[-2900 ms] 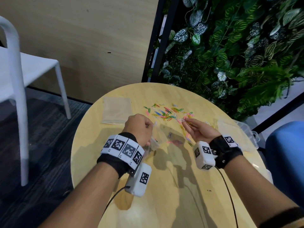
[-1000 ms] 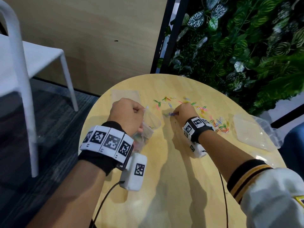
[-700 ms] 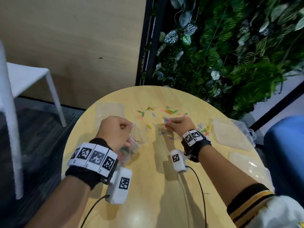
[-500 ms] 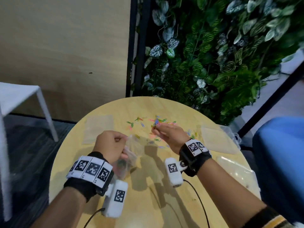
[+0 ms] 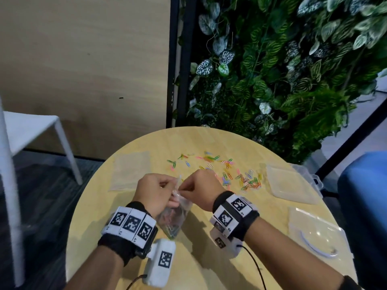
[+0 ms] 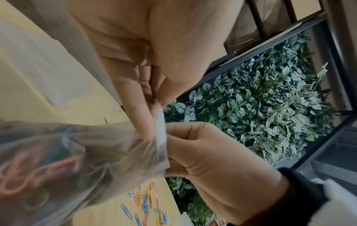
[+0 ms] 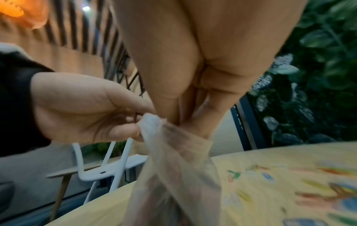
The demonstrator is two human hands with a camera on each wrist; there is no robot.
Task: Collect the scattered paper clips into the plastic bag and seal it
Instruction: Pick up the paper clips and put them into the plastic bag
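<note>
A small clear plastic bag [image 5: 174, 216] with several coloured paper clips inside hangs just above the round wooden table [image 5: 188, 141]. My left hand [image 5: 172, 190] pinches one side of the bag's top edge and my right hand [image 5: 185, 188] pinches the other side, knuckles almost touching. In the left wrist view the left hand's fingers [image 6: 142, 120] and the right hand [image 6: 203, 149] meet at the bag's white top strip [image 6: 161, 131]. The right wrist view shows the bag [image 7: 173, 168] drooping below both hands. Several loose paper clips [image 5: 230, 174] lie scattered beyond and to the right of the hands.
An empty flat bag [image 5: 130, 170] lies at the table's left, another bag [image 5: 291, 185] at the right, a third [image 5: 314, 233] near the right edge. A clear plastic box [image 5: 312, 176] sits behind them. White chair [image 5: 31, 126] on the left, blue seat [image 5: 364, 195] on the right, plant wall behind.
My right hand left the pile of clips and came back to the bag's mouth, where it now pinches the top edge opposite the left hand. The left hand kept hold of the bag.
</note>
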